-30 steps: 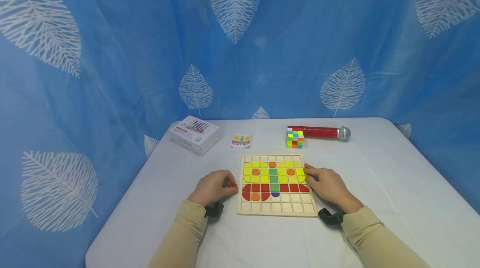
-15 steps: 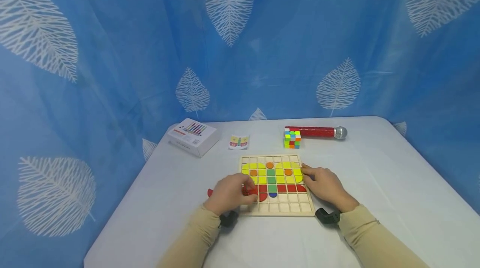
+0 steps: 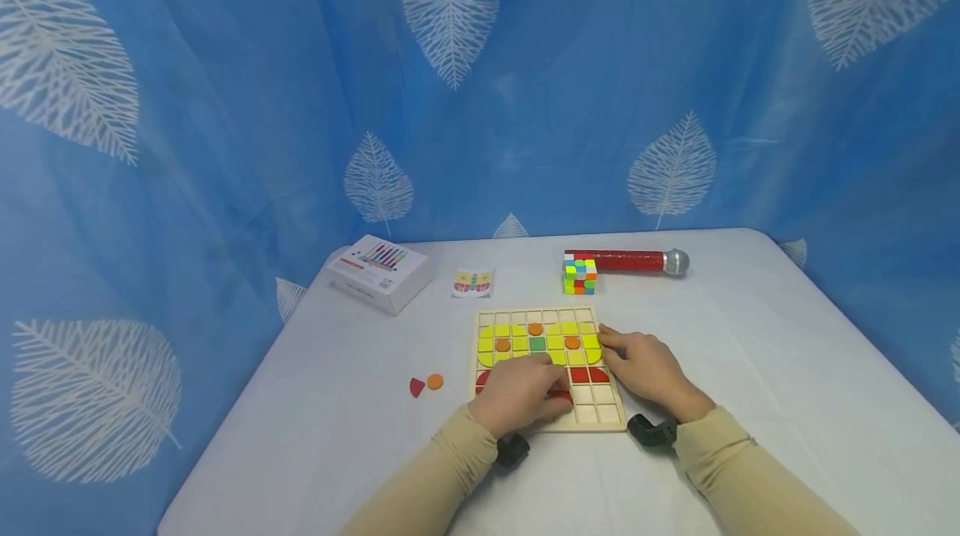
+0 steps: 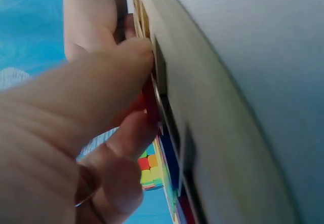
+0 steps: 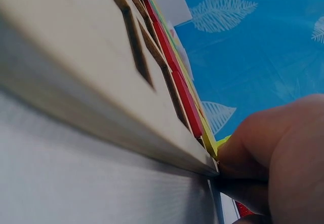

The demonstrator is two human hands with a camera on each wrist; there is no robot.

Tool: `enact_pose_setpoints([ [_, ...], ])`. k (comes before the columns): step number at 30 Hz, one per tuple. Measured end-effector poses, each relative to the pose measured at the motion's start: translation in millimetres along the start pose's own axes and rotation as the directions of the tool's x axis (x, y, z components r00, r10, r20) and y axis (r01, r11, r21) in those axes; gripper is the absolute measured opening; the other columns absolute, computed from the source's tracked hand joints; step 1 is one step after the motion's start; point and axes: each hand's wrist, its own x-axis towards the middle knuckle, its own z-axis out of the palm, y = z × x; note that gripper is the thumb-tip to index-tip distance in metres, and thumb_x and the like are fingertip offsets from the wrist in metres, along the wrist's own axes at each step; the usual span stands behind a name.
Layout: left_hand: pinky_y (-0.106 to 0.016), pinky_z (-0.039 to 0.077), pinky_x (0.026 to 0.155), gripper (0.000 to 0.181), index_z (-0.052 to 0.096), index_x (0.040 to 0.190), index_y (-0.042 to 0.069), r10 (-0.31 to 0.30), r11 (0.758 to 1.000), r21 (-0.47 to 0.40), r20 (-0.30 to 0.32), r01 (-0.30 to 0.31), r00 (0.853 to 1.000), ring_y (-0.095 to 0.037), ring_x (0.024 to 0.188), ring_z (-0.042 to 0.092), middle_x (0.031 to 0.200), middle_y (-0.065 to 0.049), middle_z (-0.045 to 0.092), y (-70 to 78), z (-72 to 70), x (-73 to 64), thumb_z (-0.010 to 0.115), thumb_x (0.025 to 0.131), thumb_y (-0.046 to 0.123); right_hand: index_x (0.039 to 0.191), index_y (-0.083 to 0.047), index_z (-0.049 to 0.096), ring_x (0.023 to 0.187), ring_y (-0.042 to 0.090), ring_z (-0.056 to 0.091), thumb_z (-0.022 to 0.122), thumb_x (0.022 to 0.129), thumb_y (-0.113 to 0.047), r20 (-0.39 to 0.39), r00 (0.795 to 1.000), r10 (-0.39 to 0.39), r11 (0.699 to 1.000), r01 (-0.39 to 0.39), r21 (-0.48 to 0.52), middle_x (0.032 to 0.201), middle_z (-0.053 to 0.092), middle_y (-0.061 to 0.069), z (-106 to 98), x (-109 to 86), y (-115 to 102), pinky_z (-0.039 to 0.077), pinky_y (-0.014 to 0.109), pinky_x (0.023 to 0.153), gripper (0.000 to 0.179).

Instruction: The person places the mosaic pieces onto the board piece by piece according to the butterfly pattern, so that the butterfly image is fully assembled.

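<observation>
A wooden grid board [image 3: 585,428] lies flat on the table, filled in part with yellow, orange, green and red pieces. Over its lower middle, my left hand [image 3: 521,390] pinches a red piece [image 4: 150,100] between thumb and fingers, close to the board's surface; the hand hides several cells. A blue piece [image 4: 169,155] shows in the left wrist view, set in the board below that red one. At the right edge, my right hand [image 3: 648,369] grips the board, beside the yellow pieces. Bare cells show at the lower right.
Left of the board lie a red quarter-round piece [image 3: 417,388] and an orange disc [image 3: 435,382]. Behind it are a white box [image 3: 382,273], a butterfly pattern card [image 3: 472,283], a colour puzzle cube [image 3: 581,276] and a red microphone [image 3: 630,261]. A blue curtain [image 3: 570,102] hangs behind.
My left hand has carried the red piece rightward from beside the board to its lower middle, uncovering the loose pieces at left. The right hand has stayed at the board's edge.
</observation>
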Motion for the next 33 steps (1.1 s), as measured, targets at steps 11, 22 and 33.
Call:
enact_pose_setpoints([
  [11, -0.010, 0.035, 0.055, 0.014, 0.083, 0.102, 0.034, 0.040, 0.999, 0.021, -0.097, -0.038, 0.995, 0.003, 0.067, 0.049, 0.082, 0.016, 0.065, -4.0, 3.3, -4.6, 0.082, 0.088, 0.035, 0.137, 0.001, 0.063, 0.063, 0.016, 0.050, 0.059, 0.101, -0.020, -0.005, 1.000, -0.002, 1.000, 0.002, 0.010, 0.148, 0.056, 0.016, 0.6, 0.5, -1.4, 0.036, 0.032, 0.058, 0.042],
  [22, -0.010, 0.040, 0.058, 0.009, 0.083, 0.097, 0.033, 0.012, 0.999, 0.031, -0.127, -0.008, 0.992, 0.003, 0.069, 0.054, 0.084, 0.018, 0.068, -2.0, 3.2, -2.1, 0.083, 0.088, 0.034, 0.139, 0.000, 0.062, 0.061, 0.018, 0.047, 0.059, 0.101, -0.020, 0.001, 1.000, 0.019, 1.000, -0.019, 0.024, 0.149, 0.055, 0.015, -0.9, -0.6, -1.6, 0.035, 0.032, 0.056, 0.043],
  [33, -0.029, 0.055, 0.074, 0.020, 0.081, 0.109, 0.023, -0.340, 0.937, -0.119, -0.111, 0.327, 0.934, -0.010, 0.087, 0.067, 0.100, 0.008, 0.073, -70.5, -27.0, -46.5, 0.081, 0.090, 0.029, 0.139, -0.002, 0.063, 0.123, 0.042, 0.064, 0.059, 0.101, -0.022, -0.010, 1.000, -0.002, 1.000, 0.003, 0.015, 0.147, 0.058, 0.013, -0.8, -1.3, -1.5, 0.052, 0.046, 0.081, 0.043],
])
